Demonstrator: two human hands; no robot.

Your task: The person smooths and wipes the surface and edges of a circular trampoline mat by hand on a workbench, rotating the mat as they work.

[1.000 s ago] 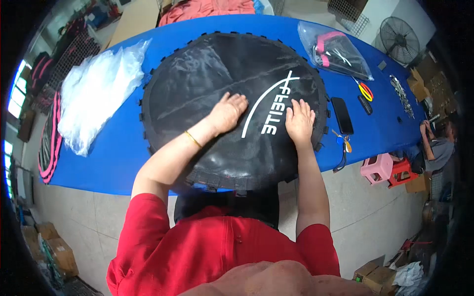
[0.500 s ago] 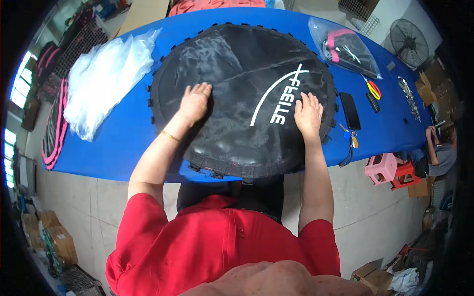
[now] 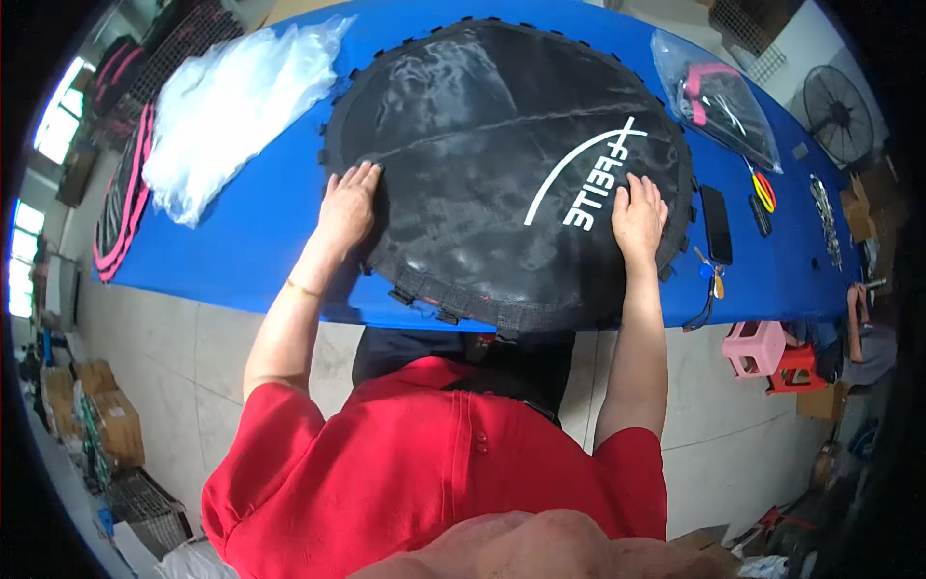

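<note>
A: What is the biggest thing we see?

B: The long blue table (image 3: 251, 241), running across the whole view. On it lies the round black trampoline mat (image 3: 482, 145), flat, with its near edge hanging a little over the table's near side. We can read a white arc and white lettering printed on its right half.

A: And our hands?

B: Both lie open and flat, palms down, well apart from each other. Our left hand (image 3: 347, 205) rests at the mat's left rim, fingers spread over the edge where the webbing loops stick out. Our right hand (image 3: 640, 214) presses on the mat's right side, just beside the lettering. Neither hand grips anything.

A: What lies to the left of the mat?

B: A heap of clear plastic bags (image 3: 231, 106), near the mat but not touching it. Farther left, off the table's end, we see a black and pink ring-shaped cover (image 3: 121, 193).

A: And to the right?

B: A clear bag with pink and black parts inside (image 3: 719, 101) near the far edge. Closer, a black phone (image 3: 716, 224) lies just beside the mat's rim, with red-handled scissors (image 3: 764, 190) beyond it and a bunch of keys (image 3: 712, 280) at the near edge.

A: Anything below the table?

B: A pink stool (image 3: 754, 345) on the floor, at the right.
</note>
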